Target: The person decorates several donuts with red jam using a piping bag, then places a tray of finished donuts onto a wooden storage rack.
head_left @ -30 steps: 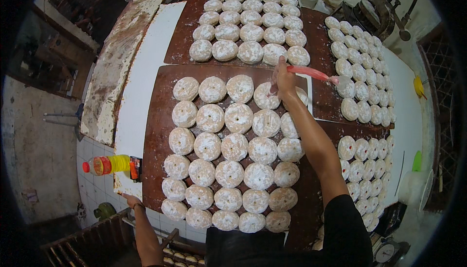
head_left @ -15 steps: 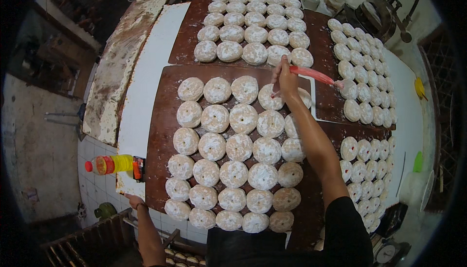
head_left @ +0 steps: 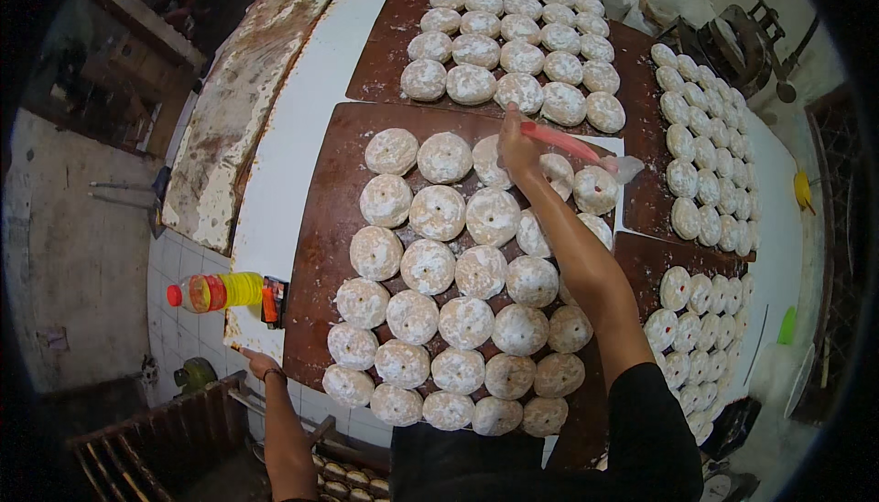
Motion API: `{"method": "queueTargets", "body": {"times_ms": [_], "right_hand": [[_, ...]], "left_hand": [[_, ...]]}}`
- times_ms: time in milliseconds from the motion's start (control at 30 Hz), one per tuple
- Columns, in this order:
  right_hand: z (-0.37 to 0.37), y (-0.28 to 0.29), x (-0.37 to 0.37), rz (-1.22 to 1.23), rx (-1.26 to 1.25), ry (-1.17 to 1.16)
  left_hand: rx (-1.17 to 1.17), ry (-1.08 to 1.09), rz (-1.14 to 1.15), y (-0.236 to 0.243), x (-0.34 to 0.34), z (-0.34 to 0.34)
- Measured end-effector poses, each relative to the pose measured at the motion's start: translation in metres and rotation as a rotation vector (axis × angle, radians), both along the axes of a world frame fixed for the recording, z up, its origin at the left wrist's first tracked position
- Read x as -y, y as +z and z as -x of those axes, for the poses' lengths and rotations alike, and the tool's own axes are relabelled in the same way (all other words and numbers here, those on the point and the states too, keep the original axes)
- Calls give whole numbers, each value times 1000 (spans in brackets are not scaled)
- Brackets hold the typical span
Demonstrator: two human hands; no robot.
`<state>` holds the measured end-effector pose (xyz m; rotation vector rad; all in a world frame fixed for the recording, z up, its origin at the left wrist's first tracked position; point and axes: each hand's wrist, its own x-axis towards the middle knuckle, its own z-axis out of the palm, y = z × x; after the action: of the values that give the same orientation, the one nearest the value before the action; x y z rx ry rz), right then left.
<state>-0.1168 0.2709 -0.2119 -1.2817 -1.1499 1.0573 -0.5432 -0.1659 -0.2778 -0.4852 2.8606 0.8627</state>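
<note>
My right hand [head_left: 519, 150] is closed around a clear plastic piping bag [head_left: 566, 142] with red filling, its twisted tail trailing to the right. The hand is over the third doughnut [head_left: 489, 161] in the back row of the nearest board; the bag's tip is hidden behind the hand. This brown board [head_left: 316, 227] carries rows of sugar-dusted round doughnuts, many with a small hole on top. A doughnut [head_left: 596, 189] at the right end of the back row shows a red spot. At lower left, my left hand [head_left: 261, 363] touches the white table's corner, fingers stretched out.
A bottle of yellow liquid [head_left: 215, 291] and a small dark-and-orange box [head_left: 274, 301] lie on the white table [head_left: 298, 108] at left. More doughnuts fill boards behind [head_left: 385, 44] and at right [head_left: 632, 259]. A metal scale-like device [head_left: 742, 44] stands at the far right.
My right hand has moved left with the piping bag, from the fourth doughnut of the back row to the third. The whole view has shifted slightly. My left hand stays at the table corner.
</note>
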Motion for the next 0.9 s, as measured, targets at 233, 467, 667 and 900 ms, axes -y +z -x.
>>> {"method": "queueTargets", "body": {"times_ms": [233, 467, 667, 900], "right_hand": [[-2, 31, 7, 210, -366, -32], [-16, 44, 6, 162, -545, -43], [-19, 42, 4, 149, -531, -54], [-23, 71, 40, 170, -377, 86]], "left_hand": [[-18, 28, -59, -14, 13, 13], [-31, 38, -16, 4, -4, -6], [45, -7, -2, 17, -8, -12], [17, 17, -52, 5, -4, -5]]}}
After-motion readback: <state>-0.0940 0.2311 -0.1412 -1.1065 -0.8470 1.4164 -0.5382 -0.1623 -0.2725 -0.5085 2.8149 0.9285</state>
